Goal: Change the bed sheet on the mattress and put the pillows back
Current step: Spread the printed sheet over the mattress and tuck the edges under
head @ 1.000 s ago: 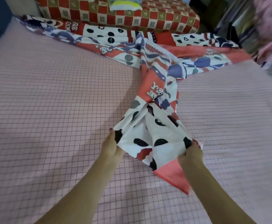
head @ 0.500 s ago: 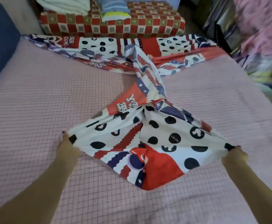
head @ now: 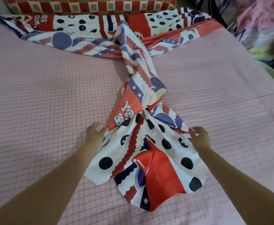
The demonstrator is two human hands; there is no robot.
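- the patterned sheet [head: 149, 153] lies bunched in a twisted rope down the middle of the mattress [head: 43, 98], its far end spread along the bed's far edge and its near end fanned out between the two hands.
- left hand [head: 94, 132] rests at the left edge of the fanned cloth with fingers curled onto it; whether it truly pinches the hem i cannot tell.
- right hand [head: 199, 137] pinches the right edge of the cloth, fingers closed on a fold.
- likely snag: the twist at the middle [head: 147, 101] looks tight, so pulling the near edge wider may only cinch it and drag the far end off the edge instead of opening the sheet.
- if the left hand's hold is loose, that side could slip and the cloth would open lopsided.
- the pink checked cover on the mattress is already creased near the right; hard tugging may ruck it more.
- room: plenty of bare mattress to left and right of the cloth for spreading outward.
- the right edge of the bed is crowded by a heap of clothes [head: 263, 26], and a checked cushion block [head: 90, 4] sits just beyond the far edge, touching the sheet there.
- no pillows are plainly in view.
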